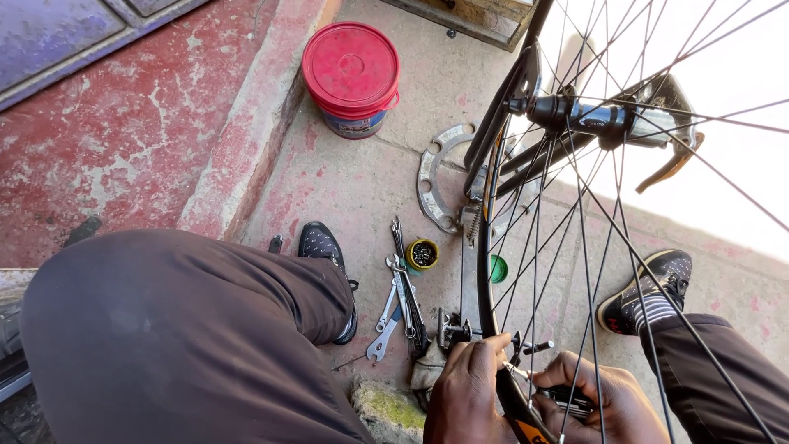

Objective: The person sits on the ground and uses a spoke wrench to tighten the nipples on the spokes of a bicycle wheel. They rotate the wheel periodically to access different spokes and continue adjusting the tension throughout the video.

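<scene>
Round plastic bucket with red lid and blue printed label band – on concrete floor, top centre; small yellow-rimmed round tin beside wrenches.

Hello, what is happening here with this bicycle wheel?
A person sits on the ground and works on a spoked bicycle wheel. The left hand grips the black rim near its bottom. The right hand holds a small metal tool among the spokes. Wrenches and a small open tin lie on the concrete. A red bucket with a lid stands farther away.
</scene>
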